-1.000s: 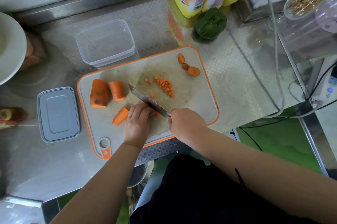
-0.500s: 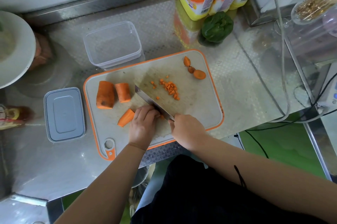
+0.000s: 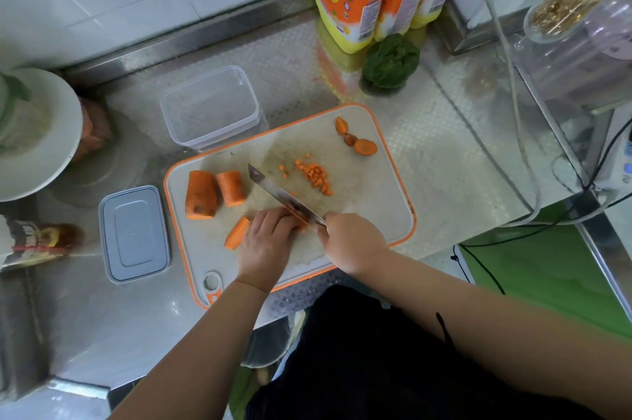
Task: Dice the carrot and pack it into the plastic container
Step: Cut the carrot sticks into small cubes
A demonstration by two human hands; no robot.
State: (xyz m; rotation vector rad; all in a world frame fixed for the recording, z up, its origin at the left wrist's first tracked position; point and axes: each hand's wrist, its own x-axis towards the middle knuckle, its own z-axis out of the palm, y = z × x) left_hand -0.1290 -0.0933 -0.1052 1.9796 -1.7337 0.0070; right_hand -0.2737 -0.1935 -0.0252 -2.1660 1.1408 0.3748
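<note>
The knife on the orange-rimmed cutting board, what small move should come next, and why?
Probably another short downward cut: the steel knife, held by the right hand, lies across the carrot strips under the left hand, and the clear plastic container looks empty.

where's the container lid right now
In the head view the lid lies flat on the steel counter, just left of the cutting board and nearer the person than the open container.

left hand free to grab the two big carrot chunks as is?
Probably not yet: the left hand is holding down the piece being cut beside the knife. The carrot chunks lie unobstructed nearby.
</note>
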